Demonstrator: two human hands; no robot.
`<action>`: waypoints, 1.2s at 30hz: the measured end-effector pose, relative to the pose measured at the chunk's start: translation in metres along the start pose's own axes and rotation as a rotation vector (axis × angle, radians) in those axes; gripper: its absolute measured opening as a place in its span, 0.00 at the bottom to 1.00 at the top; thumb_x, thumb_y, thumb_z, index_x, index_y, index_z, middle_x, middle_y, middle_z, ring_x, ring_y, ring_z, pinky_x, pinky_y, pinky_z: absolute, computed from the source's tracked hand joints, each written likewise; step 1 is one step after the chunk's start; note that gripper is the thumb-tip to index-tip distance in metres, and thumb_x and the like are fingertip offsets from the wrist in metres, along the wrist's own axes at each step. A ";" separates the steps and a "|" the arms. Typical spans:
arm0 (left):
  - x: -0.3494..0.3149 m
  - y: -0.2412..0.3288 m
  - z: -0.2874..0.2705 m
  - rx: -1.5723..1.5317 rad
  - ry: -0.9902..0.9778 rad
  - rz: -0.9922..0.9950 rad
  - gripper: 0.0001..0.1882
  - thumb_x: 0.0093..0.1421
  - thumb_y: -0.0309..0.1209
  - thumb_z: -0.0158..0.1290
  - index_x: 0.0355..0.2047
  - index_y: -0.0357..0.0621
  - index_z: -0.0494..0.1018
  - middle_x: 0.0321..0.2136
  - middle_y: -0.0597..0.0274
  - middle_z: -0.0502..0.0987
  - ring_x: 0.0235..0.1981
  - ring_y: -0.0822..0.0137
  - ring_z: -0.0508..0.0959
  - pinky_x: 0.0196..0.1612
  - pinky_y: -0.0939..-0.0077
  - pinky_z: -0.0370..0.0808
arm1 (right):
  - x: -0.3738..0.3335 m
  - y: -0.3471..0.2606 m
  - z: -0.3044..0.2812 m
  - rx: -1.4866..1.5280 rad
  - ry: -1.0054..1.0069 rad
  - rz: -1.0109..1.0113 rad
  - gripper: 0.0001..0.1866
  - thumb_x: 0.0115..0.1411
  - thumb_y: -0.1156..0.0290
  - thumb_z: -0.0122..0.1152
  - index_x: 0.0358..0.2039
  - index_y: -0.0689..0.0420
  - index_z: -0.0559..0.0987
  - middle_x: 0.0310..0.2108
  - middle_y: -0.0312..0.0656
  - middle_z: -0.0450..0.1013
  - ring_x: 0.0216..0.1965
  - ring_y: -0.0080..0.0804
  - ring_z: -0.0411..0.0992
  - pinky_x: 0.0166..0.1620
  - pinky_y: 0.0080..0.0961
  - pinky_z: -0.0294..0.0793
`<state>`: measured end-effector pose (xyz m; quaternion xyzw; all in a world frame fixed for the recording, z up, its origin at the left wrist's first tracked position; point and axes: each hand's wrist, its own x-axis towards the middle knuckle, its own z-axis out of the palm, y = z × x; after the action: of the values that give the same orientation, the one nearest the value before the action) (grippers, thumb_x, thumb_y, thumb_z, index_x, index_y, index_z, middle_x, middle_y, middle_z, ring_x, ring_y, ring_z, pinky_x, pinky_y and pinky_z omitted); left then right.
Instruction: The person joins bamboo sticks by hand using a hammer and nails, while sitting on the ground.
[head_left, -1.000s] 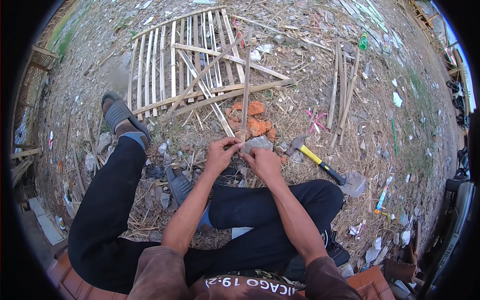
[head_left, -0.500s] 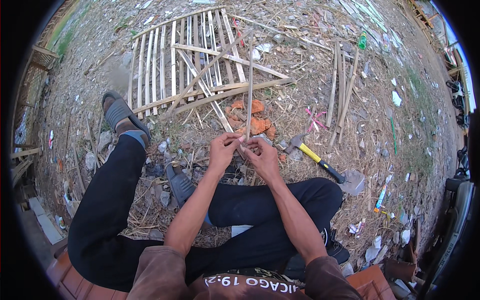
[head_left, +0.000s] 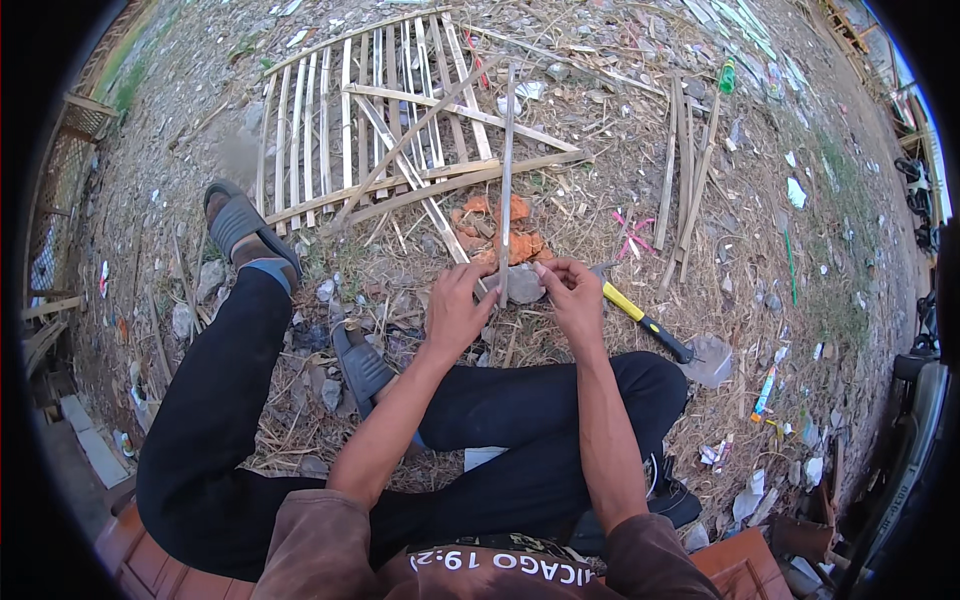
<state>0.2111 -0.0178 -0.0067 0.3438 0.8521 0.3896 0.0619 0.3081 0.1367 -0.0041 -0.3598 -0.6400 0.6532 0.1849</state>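
Observation:
I sit on the ground with my legs in black trousers spread in front of me. My left hand and my right hand both grip the near end of a long thin bamboo slat, which points straight away from me. Its lower end rests by a grey stone between my hands. Orange brick pieces lie just beyond the stone.
A lattice panel of bamboo slats lies on the dirt ahead. A hammer with a yellow and black handle rests right of my right hand. Loose slats, a green bottle and scattered litter lie to the right.
The slat has swung from leaning slightly right to pointing straight ahead, and both hands have shifted a little to the right along its near end.

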 end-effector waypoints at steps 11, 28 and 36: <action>0.001 0.022 0.028 0.093 -0.094 -0.133 0.21 0.52 0.36 0.63 0.45 0.43 0.72 0.24 0.60 0.77 0.29 0.53 0.77 0.34 0.58 0.73 | -0.001 0.003 0.005 -0.119 -0.007 -0.021 0.06 0.58 0.75 0.65 0.32 0.64 0.80 0.23 0.33 0.74 0.25 0.15 0.68 0.29 0.16 0.69; 0.025 0.013 0.011 -0.146 -0.341 -0.502 0.20 0.50 0.32 0.63 0.43 0.38 0.78 0.26 0.53 0.80 0.29 0.56 0.81 0.35 0.62 0.76 | -0.003 -0.005 0.010 -0.186 -0.063 -0.017 0.05 0.59 0.76 0.64 0.34 0.63 0.78 0.25 0.30 0.72 0.26 0.14 0.66 0.30 0.14 0.67; 0.027 -0.002 0.009 -0.782 -0.418 -0.712 0.11 0.61 0.28 0.58 0.43 0.36 0.79 0.27 0.67 0.78 0.25 0.79 0.73 0.28 0.83 0.70 | -0.003 -0.005 0.012 -0.218 -0.060 -0.072 0.06 0.57 0.74 0.64 0.33 0.62 0.79 0.23 0.35 0.75 0.25 0.17 0.70 0.30 0.18 0.71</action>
<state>0.1930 0.0034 -0.0099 0.0566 0.6775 0.5548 0.4795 0.3012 0.1267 0.0002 -0.3347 -0.7249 0.5834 0.1489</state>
